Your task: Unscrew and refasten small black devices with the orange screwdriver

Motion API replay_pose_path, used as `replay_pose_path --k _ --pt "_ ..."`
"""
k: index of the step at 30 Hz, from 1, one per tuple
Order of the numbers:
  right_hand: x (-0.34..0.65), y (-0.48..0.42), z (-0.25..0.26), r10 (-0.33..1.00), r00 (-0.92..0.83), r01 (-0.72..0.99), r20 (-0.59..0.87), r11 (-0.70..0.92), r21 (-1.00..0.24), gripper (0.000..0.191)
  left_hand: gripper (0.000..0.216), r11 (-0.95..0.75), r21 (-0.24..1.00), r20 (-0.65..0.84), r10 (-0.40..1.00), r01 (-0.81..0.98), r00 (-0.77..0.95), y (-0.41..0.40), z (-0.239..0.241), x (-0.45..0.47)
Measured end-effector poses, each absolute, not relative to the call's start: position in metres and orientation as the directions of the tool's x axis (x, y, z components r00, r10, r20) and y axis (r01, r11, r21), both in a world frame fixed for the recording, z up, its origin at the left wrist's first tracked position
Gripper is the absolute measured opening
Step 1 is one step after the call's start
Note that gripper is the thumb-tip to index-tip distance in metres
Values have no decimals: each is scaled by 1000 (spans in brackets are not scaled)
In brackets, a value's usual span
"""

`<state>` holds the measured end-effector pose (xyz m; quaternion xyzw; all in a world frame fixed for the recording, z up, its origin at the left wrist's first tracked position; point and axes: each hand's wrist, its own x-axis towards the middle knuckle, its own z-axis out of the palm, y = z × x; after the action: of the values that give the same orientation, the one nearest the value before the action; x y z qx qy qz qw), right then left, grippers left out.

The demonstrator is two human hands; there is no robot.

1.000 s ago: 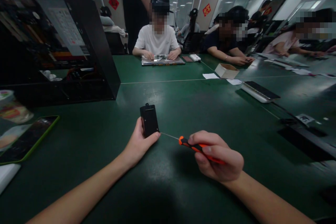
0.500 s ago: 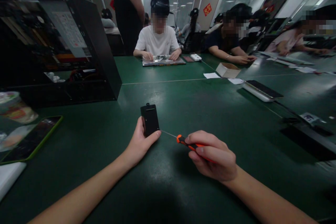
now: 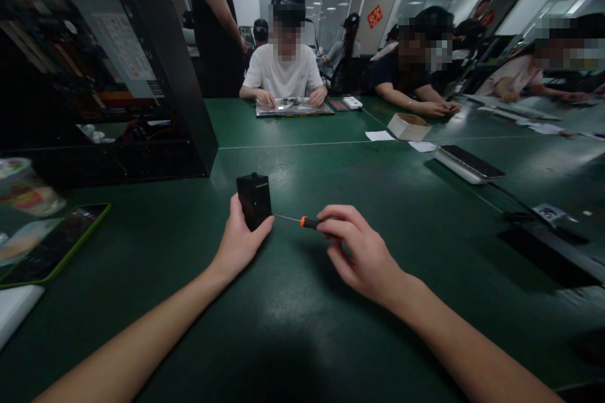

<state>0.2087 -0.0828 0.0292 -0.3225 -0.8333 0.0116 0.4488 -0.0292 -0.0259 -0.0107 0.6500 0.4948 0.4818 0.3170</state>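
A small black rectangular box (image 3: 255, 200) with a tab on its top edge stands roughly upright above the table, gripped between the thumb and fingers of my left hand (image 3: 241, 236). My right hand (image 3: 362, 245) holds an orange and black screwdriver (image 3: 311, 222) by its handle, with the fingertips around it. The thin shaft points left, and its tip meets the lower right corner of the box, close to my left thumb. Whether the tip sits in a screw is too small to tell. The rear of the handle is hidden by my fingers.
A black open computer case (image 3: 184, 94) stands at the left on the green table (image 3: 293, 327). Before it lie a green-edged phone (image 3: 61, 245) and a plastic cup (image 3: 28, 189). To the right are a cardboard box (image 3: 409, 128) and a phone on a white block (image 3: 467, 164). Other people sit opposite.
The box has moved up and left and turned, showing more of its side. My right hand has shifted left with the screwdriver, its grip loosened to the fingertips and the shaft nearer level.
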Motion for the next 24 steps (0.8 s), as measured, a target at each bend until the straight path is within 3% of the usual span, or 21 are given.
replay_pose_path --k 4,10,15,18,24 --pt "202 -82 20 544 -447 473 711 818 -328 28 50 -298 886 324 946 356 -14 -20 -13 -33" --pt "194 -87 19 502 -324 513 802 805 -297 47 52 -315 890 314 948 331 58 -23 -15 -33" --pt "196 -86 21 500 -312 533 808 796 -287 39 54 -324 881 323 945 344 62 -25 -12 -31" --pt "197 -84 21 534 -278 539 799 775 -330 45 56 -317 881 307 948 351 85 -26 -11 -30" --pt "206 -81 19 460 -310 495 832 825 -271 43 57 -338 870 312 941 358 132 -28 -10 -30"
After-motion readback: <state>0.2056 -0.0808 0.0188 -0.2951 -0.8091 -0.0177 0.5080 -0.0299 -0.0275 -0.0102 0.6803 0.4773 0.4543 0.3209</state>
